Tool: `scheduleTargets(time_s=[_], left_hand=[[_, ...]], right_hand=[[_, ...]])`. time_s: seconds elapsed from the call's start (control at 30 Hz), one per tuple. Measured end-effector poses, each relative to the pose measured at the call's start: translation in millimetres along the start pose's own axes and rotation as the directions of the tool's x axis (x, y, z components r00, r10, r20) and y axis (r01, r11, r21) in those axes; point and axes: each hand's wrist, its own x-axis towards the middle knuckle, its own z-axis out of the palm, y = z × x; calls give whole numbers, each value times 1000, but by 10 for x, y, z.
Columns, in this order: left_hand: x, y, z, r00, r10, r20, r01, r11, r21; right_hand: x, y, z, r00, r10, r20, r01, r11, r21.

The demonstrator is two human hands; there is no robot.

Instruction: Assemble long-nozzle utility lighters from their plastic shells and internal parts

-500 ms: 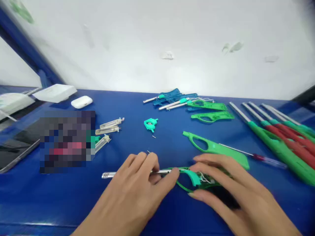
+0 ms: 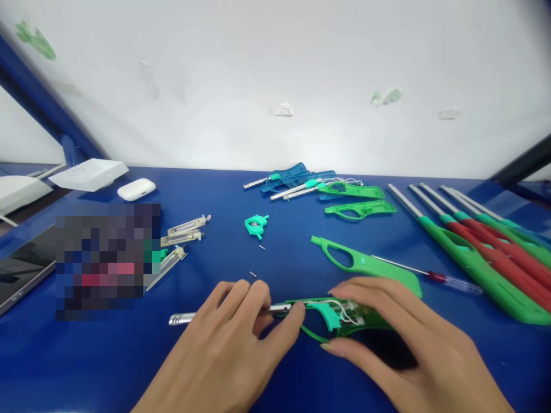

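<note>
An opened gas lighter lies low in front of me. Its silver metal tube (image 2: 183, 318) points left, with the fingers of my left hand (image 2: 228, 338) closed around it and the thumb near its inner end. Inside the green half shell (image 2: 310, 333) sit a teal trigger (image 2: 329, 317) and loose white wires (image 2: 345, 314). My right hand (image 2: 424, 338) curls over the shell's right end, fingers on the far edge and thumb on the near side; its palm hides part of the handle. Beyond the hands lie two small screws (image 2: 253, 274) and a teal plastic part (image 2: 256, 225).
A loose green shell half (image 2: 379, 265) and a screwdriver (image 2: 451, 282) lie behind my right hand. Several whole lighters (image 2: 477, 269) line the right. Opened lighters (image 2: 293, 180) lie near the wall. Clear fuel tanks (image 2: 183, 237) and a white case (image 2: 136, 189) are left.
The camera view has shifted slightly. More of the white wires shows above the teal trigger. Both hands keep their hold on the lighter.
</note>
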Motion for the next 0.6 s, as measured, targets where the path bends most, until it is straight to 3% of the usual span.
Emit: scheduleTargets(time_s=[0.6], left_hand=[[28,-29,-28,1000,5,2,-5,999,-44]], right_hand=[[-54,0,12,997,-58,-52,57,998,-18]])
